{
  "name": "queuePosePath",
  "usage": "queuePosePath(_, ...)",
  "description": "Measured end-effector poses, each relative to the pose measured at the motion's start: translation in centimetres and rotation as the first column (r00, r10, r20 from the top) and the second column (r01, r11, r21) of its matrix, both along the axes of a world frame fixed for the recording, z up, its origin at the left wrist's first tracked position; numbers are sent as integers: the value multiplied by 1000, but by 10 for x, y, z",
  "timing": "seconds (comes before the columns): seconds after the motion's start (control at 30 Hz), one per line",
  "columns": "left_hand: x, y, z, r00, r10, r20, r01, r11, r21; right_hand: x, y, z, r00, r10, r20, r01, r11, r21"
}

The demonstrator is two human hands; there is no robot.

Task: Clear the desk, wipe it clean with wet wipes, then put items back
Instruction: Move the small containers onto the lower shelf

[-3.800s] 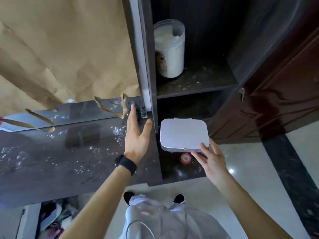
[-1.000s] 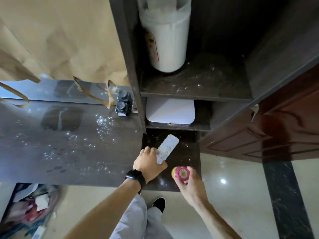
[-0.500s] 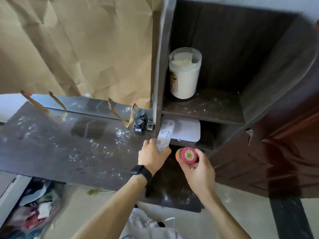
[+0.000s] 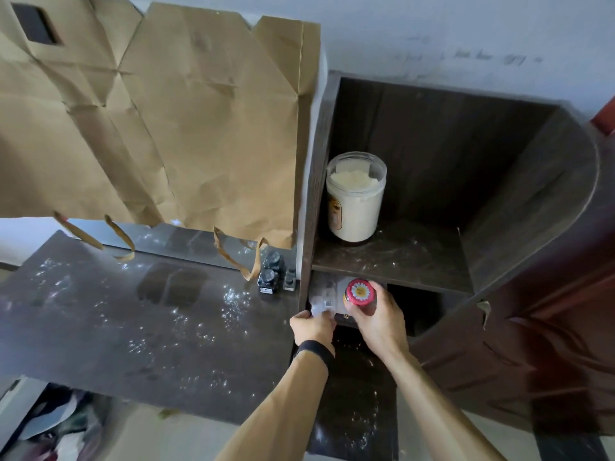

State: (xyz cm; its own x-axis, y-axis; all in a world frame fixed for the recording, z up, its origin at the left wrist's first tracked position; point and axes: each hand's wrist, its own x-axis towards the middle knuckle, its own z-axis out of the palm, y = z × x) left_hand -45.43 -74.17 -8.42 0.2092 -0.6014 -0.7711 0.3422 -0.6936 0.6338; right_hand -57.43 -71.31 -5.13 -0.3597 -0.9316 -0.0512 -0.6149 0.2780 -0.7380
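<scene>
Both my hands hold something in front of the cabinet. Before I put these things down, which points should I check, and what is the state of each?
1. Right hand grips red-lidded jar: ok.
2. Left hand holds translucent pack: ok.
3. Free room on upper shelf beside white tub: ok.
4. Free room on lower shelf: cannot tell, the hands hide much of it.
5. Desk wiped: not ok, white specks on it.
6. Desk cleared: not ok, small dark bottles stand at its back.

Tabletop open across left and middle; bottles crowd its back right corner under handles of the bag. Upper shelf: tub at left, room to its right. Left hand with packet and right hand with jar block the lower opening.
</scene>
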Motion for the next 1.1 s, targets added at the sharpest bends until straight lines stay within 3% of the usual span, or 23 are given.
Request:
queuePosePath(0.13, 6, 6, 21, 981, 100, -164, -91, 994, 60, -3, -5, -4, 996, 9, 87, -13, 999, 47)
queuePosePath(0.37, 13, -11, 23, 993, 26, -119, -7, 987, 159, 0, -7, -16, 995, 13, 99, -11, 1000, -19)
queuePosePath(0.87, 15, -14, 22, 991, -57, -122, 75, 986, 146, 4, -8, -31, 997, 79, 4, -79, 997, -14)
queuePosePath(1.1, 30, -12, 29, 958, -251, -141, 270, 953, 136, 4, 1, -31, 997, 77, -5, -77, 997, -24)
